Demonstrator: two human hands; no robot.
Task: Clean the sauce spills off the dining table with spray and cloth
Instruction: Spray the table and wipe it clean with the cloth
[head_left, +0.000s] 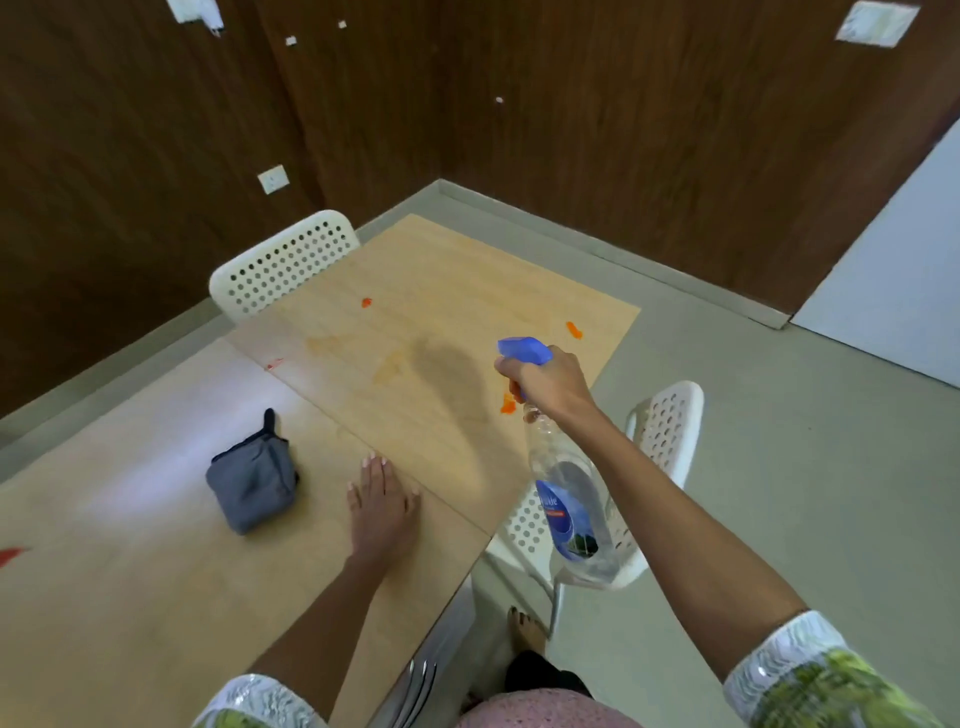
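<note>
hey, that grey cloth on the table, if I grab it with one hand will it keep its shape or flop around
The cloth looks like soft fabric, loosely folded into a bundle, so it will probably unfold and droop when lifted. It seems light for its size. Pushed along the smooth table, it would likely slide and bunch up, not roll.

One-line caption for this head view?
Right hand aims a spray bottle at orange sauce spots; left hand rests flat beside the grey cloth.
</note>
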